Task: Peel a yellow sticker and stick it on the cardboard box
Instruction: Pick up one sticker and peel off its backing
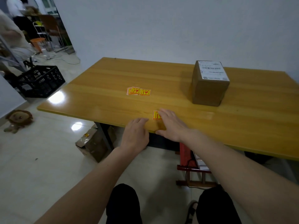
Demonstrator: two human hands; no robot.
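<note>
A single yellow sticker (156,115) with red print lies flat near the front edge of the wooden table (178,94). My right hand (171,125) rests palm down over its right part, fingers spread, holding nothing. Just left of the sticker, my left hand (135,135) lies at the table's front edge, fingers apart and empty. A small pile of several more yellow stickers (138,91) sits farther back at the table's middle. The cardboard box (209,83) stands at the back right, a white shipping label on its top.
A black plastic crate (40,81) stands on the floor left of the table. A plush lion (18,119) lies on the floor. Under the table are a cardboard carton (93,143) and a red stool (192,167). People stand at the far left.
</note>
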